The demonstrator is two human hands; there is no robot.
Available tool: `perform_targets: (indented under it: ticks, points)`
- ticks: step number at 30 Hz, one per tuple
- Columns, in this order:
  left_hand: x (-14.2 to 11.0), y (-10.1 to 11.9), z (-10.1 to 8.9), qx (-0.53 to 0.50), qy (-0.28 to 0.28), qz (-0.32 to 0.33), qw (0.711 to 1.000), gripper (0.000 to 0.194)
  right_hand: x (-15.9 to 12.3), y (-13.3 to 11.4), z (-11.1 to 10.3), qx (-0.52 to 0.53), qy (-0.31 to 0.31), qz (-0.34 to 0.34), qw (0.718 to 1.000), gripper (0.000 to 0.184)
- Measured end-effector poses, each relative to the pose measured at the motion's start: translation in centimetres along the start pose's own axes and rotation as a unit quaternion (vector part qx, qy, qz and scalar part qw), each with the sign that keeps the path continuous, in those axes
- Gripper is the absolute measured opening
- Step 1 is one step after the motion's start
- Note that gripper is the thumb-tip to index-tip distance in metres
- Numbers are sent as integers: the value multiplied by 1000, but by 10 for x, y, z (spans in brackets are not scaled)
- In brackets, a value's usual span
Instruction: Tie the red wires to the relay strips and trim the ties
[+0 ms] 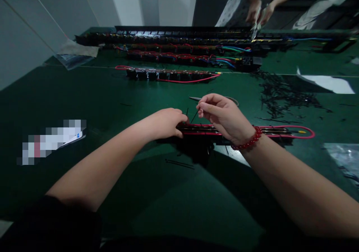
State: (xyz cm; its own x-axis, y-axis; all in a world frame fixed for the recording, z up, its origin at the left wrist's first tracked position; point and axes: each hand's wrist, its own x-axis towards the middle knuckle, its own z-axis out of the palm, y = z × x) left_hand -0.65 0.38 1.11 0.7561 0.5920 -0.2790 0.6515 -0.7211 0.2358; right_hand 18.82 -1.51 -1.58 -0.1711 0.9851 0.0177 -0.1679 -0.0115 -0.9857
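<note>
Green table (112, 184): a broad flat base; for good work, the assembly should lie fully down on it so that it cannot rock.
Black assembly (200, 129): lies lengthwise on the table before the person, passing under both hands; steadying it close to the working spot looks wisest.
Red wire (297, 126): runs along the assembly and loops past its right end; it should lie flat and untwisted, without being pinched.
Right hand (223, 113): thumb and fingertips together, clamped on the thin black strip above the assembly; a light, straight pull seems better than a sideways jerk.
Left hand (168, 123): clamped over the assembly, thumb on the near side, fingers beyond; even pressure should stop it sliding.
Pointed tool (194, 98): lies just beyond the right hand, partly hidden by it; worth minding its tip.
Thin black strip (195, 116): slants down from the right fingertips towards the assembly; whether it is threaded there, I cannot tell.
</note>
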Motion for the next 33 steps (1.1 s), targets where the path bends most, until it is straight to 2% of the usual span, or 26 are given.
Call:
perform_targets:
  ticks: [10, 21, 23, 25, 28, 30, 33]
  points:
    - [0, 1, 1, 7, -1, 7, 1000, 32, 3, 17, -3, 30, -17, 35, 999, 24]
    - [2, 0, 3, 13, -7, -1, 1000, 33, 3, 25, -2, -20, -37, 1, 999, 20]
    - [3, 1, 3, 16, -6, -6, 1000, 31, 2, 24, -1, -62, -47, -8, 997, 18]
    - [3, 3, 3, 23, -6, -12, 1000, 30, 1, 22, -1, -149, -58, -27, 987, 14]
    - [2, 5, 3, 41, -4, -15, 999, 30, -1, 19, 0, -289, -60, -70, 953, 10]
    - [2, 6, 4, 56, 0, -12, 998, 31, -2, 20, -1, -326, -62, -82, 940, 11]
    - [0, 8, 6, 76, 6, -16, 997, 31, -3, 22, -3, -323, -75, -66, 941, 12]
